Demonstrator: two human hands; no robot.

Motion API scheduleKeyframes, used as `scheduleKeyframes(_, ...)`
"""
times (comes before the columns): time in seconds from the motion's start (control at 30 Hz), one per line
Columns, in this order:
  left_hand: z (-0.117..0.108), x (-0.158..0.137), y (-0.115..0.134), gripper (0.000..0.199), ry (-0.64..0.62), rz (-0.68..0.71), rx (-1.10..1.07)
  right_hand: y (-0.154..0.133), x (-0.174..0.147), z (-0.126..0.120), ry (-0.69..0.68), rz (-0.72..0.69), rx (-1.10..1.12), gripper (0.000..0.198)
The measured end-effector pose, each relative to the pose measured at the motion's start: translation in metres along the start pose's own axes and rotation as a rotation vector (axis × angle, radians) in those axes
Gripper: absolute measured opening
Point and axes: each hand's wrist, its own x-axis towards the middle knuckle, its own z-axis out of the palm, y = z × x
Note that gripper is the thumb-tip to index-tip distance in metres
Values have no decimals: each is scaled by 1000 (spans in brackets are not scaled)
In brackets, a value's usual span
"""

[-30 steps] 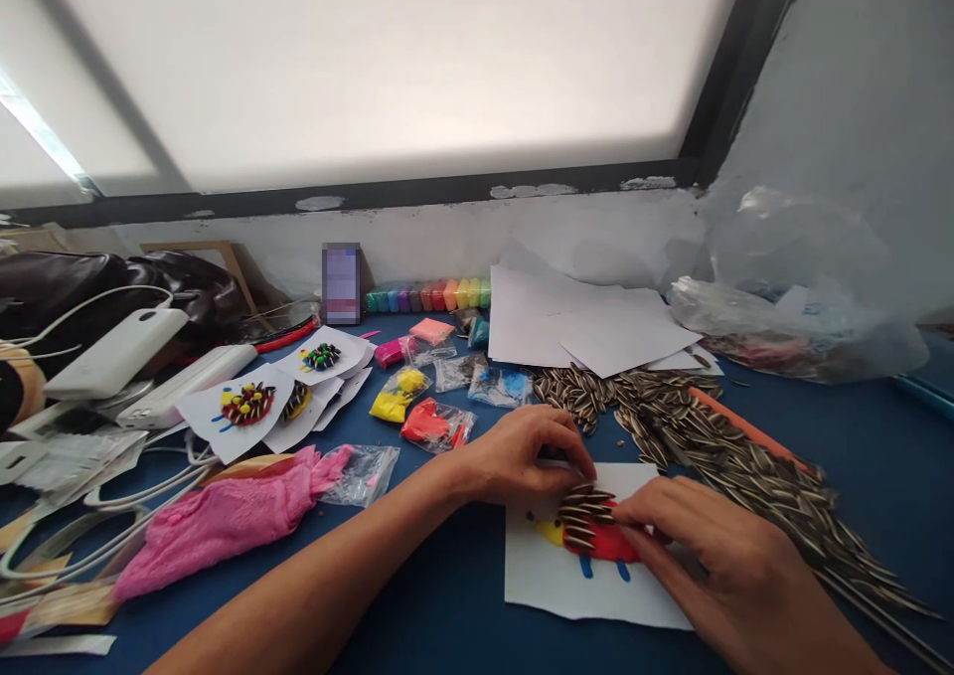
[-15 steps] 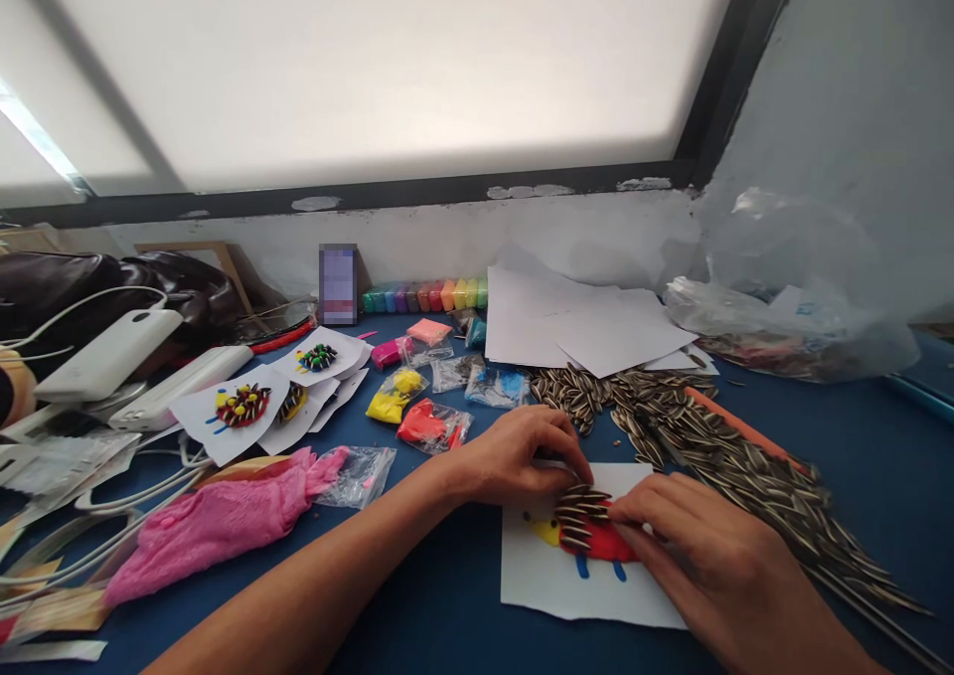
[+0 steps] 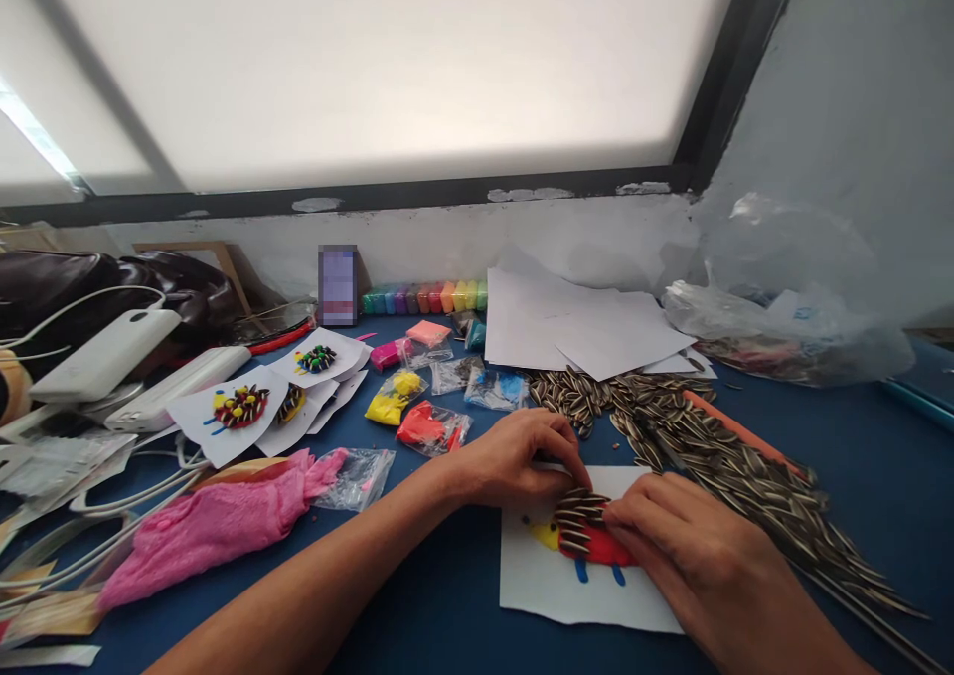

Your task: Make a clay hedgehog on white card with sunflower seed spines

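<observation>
A white paper sheet (image 3: 552, 590) carries a flat clay hedgehog with a red body (image 3: 592, 546), a yellow head (image 3: 546, 534) and blue legs. Striped sunflower seeds (image 3: 577, 521) stick in overlapping rows in the left part of the body. My left hand (image 3: 533, 456) is closed at the upper edge of the paper, its fingertips beside the top seeds; anything between them is hidden. My right hand (image 3: 671, 536) pinches a sunflower seed, mostly hidden by the fingers, against the red clay just right of the rows.
A long pile of loose sunflower seeds (image 3: 715, 456) lies to the right, with an orange strip (image 3: 737, 431) across it. Behind are white sheets (image 3: 573, 317) and bags of coloured clay (image 3: 432, 426). Finished seed pictures (image 3: 216, 426), pink clay (image 3: 216, 531) and white cables lie left.
My right fingertips have shifted slightly left, closer to the seed rows. My left hand stays almost where it was, and the view has moved very slightly.
</observation>
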Motion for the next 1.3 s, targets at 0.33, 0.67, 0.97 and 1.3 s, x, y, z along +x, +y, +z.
scheduleKeyframes(0.33, 2, 0, -3, 19, 5, 19, -5, -4, -3, 3, 0, -20, -69, 19)
scheduleKeyframes(0.67, 1, -1, -3, 16, 1, -19, -31, 26, 9, -26, 222, 68, -274, 25)
scheduleKeyframes(0.97, 6, 0, -5, 18, 46, -25, -39, 54, 25, -16, 24, 54, -411, 29)
scheduleKeyframes(1.3, 4, 0, -4, 17, 41, -47, -51, 59, 36, -14, -41, 11, -422, 22)
